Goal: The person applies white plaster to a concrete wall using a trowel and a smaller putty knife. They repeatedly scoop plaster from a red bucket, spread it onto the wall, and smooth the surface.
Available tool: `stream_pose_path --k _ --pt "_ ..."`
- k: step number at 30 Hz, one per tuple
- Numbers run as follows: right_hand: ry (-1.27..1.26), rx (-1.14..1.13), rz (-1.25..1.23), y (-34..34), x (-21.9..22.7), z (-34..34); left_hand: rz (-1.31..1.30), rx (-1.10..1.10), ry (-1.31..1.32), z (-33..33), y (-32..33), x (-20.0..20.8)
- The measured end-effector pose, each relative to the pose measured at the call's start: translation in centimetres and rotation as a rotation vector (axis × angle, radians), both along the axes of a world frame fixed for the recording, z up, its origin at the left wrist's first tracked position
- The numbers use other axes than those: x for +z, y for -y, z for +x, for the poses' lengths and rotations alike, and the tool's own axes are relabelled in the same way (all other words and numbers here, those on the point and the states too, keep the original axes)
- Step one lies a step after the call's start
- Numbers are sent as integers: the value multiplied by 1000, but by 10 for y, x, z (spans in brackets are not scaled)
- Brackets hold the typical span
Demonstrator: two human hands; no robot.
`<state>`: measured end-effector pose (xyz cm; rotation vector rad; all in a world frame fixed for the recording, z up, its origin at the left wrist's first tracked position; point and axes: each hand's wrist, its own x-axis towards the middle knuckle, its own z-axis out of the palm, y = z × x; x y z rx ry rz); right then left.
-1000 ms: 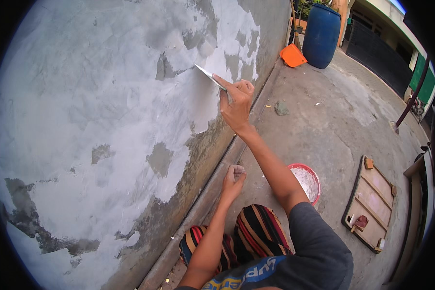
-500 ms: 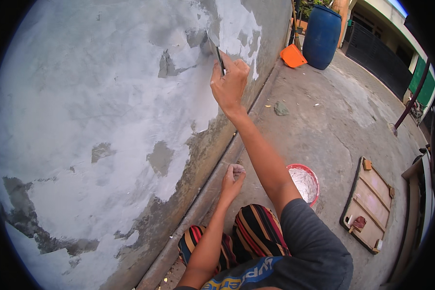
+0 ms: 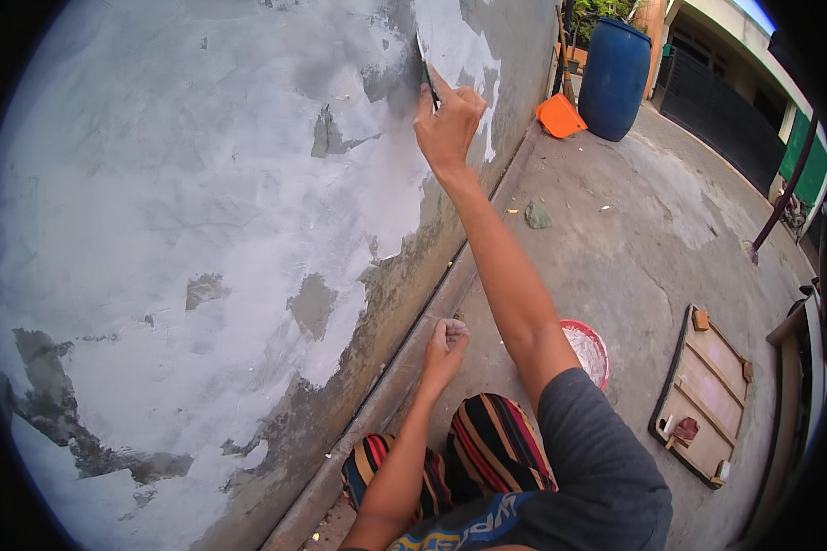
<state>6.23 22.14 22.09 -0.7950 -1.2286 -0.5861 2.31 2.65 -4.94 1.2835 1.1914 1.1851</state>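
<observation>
My right hand grips a putty knife by its handle, arm stretched out. The thin blade, seen nearly edge-on, lies at the grey wall, close to a bright white patch of filler near the wall's far part. White filler covers much of the wall, with bare grey patches between. Held low in front of my knees, my left hand has its fingers curled in and whitish dust on them; nothing shows in it. Beside my right arm stands a red-rimmed bucket of white paste, partly hidden by that arm.
A raised concrete ledge runs along the wall's foot. On the ground to the right lies a framed board with small blocks on it. Farther off are a stone, an orange dustpan and a blue barrel.
My right hand has moved up and to the right along the wall with the putty knife, its blade now more upright. My left hand stays curled by my knees. The view has shifted slightly.
</observation>
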Motion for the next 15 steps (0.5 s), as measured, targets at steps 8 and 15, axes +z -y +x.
stream_pose_path --k 8,15 --pt "246 327 -129 46 -25 5 -37 -15 -5 7 0 -6" --pt "-44 211 -285 -12 8 55 -14 -27 -18 8 -1 -10"
